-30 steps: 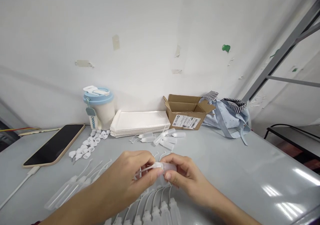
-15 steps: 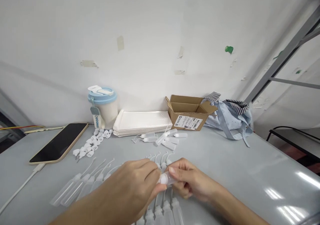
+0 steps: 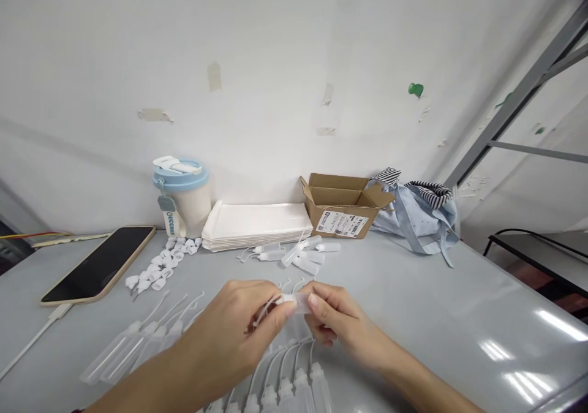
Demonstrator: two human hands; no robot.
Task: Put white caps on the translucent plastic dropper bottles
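Both hands meet over the desk on one small translucent squeeze bottle [image 3: 302,303] with a thin curved nozzle. My left hand [image 3: 241,324] is closed on the white cap end, the nozzle curving back between thumb and fingers. The bottle's body is pinched by my right hand [image 3: 340,315], its far end hidden in the fingers. Below the hands lies a row of similar bottles [image 3: 301,390] with bent nozzles. Another row of bottles [image 3: 120,355] rests beside my left forearm, which covers part of it. A few more nozzle tips show just behind the hands.
Several loose small bottles [image 3: 307,265] lie farther back, before a stack of white trays [image 3: 257,220]. White caps [image 3: 160,269] are scattered near a phone [image 3: 98,263] on a cable. A cup [image 3: 193,208], an open carton [image 3: 342,220] and blue cloth [image 3: 408,217] stand along the wall.
My left hand has turned and its fingers have shifted, so the bottle's curved nozzle now shows. The bottle and both hands sit slightly higher in the picture. The whole view has shifted a little.
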